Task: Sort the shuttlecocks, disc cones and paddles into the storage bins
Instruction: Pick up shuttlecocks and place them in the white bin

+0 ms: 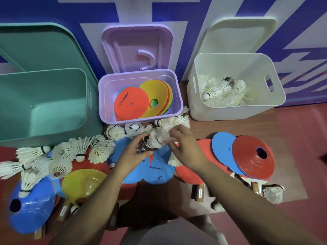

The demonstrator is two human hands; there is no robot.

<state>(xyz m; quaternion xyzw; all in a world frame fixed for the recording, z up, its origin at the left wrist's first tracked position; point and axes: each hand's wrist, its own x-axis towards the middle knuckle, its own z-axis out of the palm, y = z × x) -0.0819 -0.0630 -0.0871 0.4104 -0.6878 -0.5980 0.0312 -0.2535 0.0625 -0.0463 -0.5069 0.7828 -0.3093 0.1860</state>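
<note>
Both forearms reach forward; left hand (pixel 131 155) and right hand (pixel 185 147) are closed together on a clump of shuttlecocks (pixel 155 140). Beyond the hands: purple bin (pixel 141 119) holds stacked disc cones (pixel 141 101). Right of it, white bin (pixel 230 112) holds shuttlecocks. Left, green bin (pixel 53 128) looks empty. Paddles (pixel 200 191) lie under loose cones beneath the hands.

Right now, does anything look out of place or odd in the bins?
The green bin holds nothing, though paddles remain on the floor. The white bin holds one dark-feathered shuttlecock among the white ones.
</note>
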